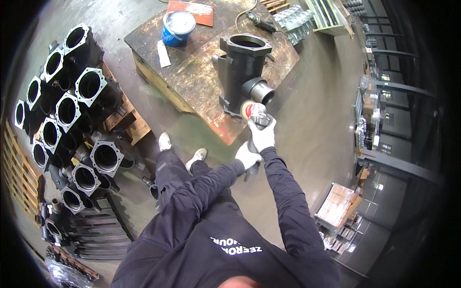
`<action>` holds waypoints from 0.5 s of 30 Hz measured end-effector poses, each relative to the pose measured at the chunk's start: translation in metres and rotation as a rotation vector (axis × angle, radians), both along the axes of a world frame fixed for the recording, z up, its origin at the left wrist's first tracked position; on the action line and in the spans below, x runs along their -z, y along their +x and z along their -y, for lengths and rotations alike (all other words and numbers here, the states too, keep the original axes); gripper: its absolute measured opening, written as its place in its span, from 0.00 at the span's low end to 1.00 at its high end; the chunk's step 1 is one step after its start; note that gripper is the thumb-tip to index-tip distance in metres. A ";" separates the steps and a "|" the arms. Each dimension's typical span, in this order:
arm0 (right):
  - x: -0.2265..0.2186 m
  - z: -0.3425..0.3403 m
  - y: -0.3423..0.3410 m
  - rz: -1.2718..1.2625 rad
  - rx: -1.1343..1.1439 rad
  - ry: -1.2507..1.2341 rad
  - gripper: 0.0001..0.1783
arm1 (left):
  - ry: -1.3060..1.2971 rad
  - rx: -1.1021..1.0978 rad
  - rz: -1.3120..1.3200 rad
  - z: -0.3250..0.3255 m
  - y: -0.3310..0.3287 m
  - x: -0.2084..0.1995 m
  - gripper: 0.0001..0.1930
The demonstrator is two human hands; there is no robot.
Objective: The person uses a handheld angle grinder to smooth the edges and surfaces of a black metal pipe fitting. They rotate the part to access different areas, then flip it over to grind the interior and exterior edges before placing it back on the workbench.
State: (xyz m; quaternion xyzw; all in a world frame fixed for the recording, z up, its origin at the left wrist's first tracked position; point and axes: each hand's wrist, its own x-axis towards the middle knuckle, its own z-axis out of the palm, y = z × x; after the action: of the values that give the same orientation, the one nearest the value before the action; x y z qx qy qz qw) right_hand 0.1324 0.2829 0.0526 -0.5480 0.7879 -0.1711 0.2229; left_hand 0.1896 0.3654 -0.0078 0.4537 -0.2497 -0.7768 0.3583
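Observation:
My right hand [263, 136], in a white glove, is closed around the front of an angle grinder [260, 115]. My left hand [248, 156], also gloved, grips the tool's rear end. The grinder's round red and tan disc [247, 110] is at the lower edge of a black cast metal housing [242, 62]; I cannot tell whether they touch. Upright on the wooden bench, the housing has a wide flanged opening on top. A short side pipe with a bare metal end [263, 92] sticks out toward me, just beyond the disc.
The worn wooden bench [187, 91] bears a blue bucket [177, 30], a white tube [163, 54], a red sheet [204, 14] and another corded power tool [260, 21]. Many similar black housings [67, 111] stand on pallets at left. Wrapped goods [337, 204] line the right side.

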 end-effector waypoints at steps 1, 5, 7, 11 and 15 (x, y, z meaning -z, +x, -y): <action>0.010 -0.003 -0.002 0.110 0.067 -0.032 0.46 | -0.012 0.045 -0.093 0.002 0.007 0.009 0.33; 0.048 -0.011 0.000 0.267 0.266 -0.096 0.47 | -0.088 0.212 0.276 0.007 0.033 0.028 0.37; 0.062 -0.015 0.004 0.351 0.322 -0.127 0.47 | -0.122 0.325 0.388 0.013 0.047 0.028 0.37; 0.077 -0.014 0.014 0.461 0.419 -0.170 0.47 | -0.082 0.449 0.615 0.021 0.064 0.014 0.38; 0.082 -0.008 0.021 0.485 0.498 -0.209 0.47 | -0.185 0.450 0.765 0.031 0.070 0.008 0.38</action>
State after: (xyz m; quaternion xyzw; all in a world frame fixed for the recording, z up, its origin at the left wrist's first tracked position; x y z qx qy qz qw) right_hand 0.1530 0.2906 -0.0296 -0.3027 0.7996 -0.4249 0.2974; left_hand 0.2594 0.3348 -0.0156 0.6087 -0.5251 -0.5861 0.1014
